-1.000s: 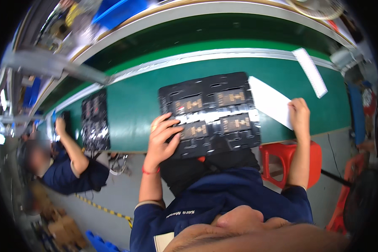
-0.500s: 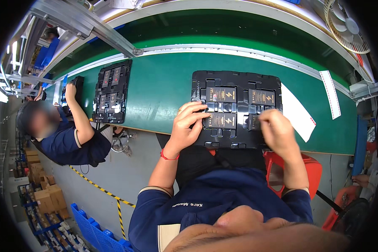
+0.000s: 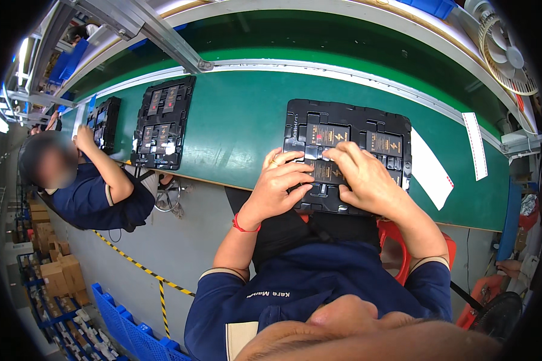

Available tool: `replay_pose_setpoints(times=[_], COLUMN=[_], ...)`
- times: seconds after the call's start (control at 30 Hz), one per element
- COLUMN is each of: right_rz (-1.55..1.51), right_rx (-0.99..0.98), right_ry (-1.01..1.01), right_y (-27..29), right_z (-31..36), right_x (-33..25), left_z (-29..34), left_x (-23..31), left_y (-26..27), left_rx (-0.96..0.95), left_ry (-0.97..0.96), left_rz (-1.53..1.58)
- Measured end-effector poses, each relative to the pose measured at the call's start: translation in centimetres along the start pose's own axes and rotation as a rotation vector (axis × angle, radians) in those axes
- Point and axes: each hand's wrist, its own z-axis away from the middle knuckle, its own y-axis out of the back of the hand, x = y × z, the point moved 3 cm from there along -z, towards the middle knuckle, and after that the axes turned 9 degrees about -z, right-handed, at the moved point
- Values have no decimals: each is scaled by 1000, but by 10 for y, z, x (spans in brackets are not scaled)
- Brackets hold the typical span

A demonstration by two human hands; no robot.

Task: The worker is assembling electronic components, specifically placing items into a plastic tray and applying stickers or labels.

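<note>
In front of me a black moulded tray (image 3: 349,108) lies on the green table, with flat black batteries in its pockets. Upper left in it is one battery (image 3: 328,133) with gold markings; another battery (image 3: 384,143) sits upper right. My left hand (image 3: 280,183) lies over the tray's left edge, fingers stretched and thumb apart, fingertips by the lower-left battery (image 3: 326,172). Over that same battery reaches my right hand (image 3: 367,177), its fingertips at the battery's upper edge and its thumb spread lower down. The lower-right battery is mostly hidden behind my right hand.
White strip sheets (image 3: 430,171) lie right of the tray, one partly under it. Another loaded black tray (image 3: 162,123) stands to the left, where a co-worker (image 3: 93,180) sits. A fan (image 3: 506,54) is at the far right, and a red stool (image 3: 397,246) below the table.
My right hand has moved left, from the lower-right battery to the lower-left one, and its fingers have spread. My left hand stays at the tray's left edge. The view has shifted slightly.
</note>
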Motion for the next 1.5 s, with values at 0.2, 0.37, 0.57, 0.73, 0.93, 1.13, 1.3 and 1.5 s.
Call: replay_pose_setpoints(times=[0.2,0.37,0.57,0.73,0.93,1.13,1.3,1.5], right_rz=[-558,-924,-1036,-989,-933,-857,-632,-186], right_rx=[76,183,-106,-164,-169,-151,-164,106], right_ry=[-308,-392,-467,-506,-493,-476,-457,22], right_y=[26,20,0,-6,-8,-8,2,32], right_z=[-16,-38,-57,-61,-62,-60,-63,-60], right_x=[21,37,34,34,34,30,18,-5], left_z=[-11,-14,-14,-15,-14,-13,-13,-15], left_x=[-5,-5,-5,-6,-6,-5,-5,-5], left_y=[-8,-12,-15,-15,-15,-16,-14,-15], left_rx=[180,297,322,326,328,320,314,316], left_ry=[50,150,115,111,112,121,122,119], left_rz=[71,112,94,95,93,97,89,100])
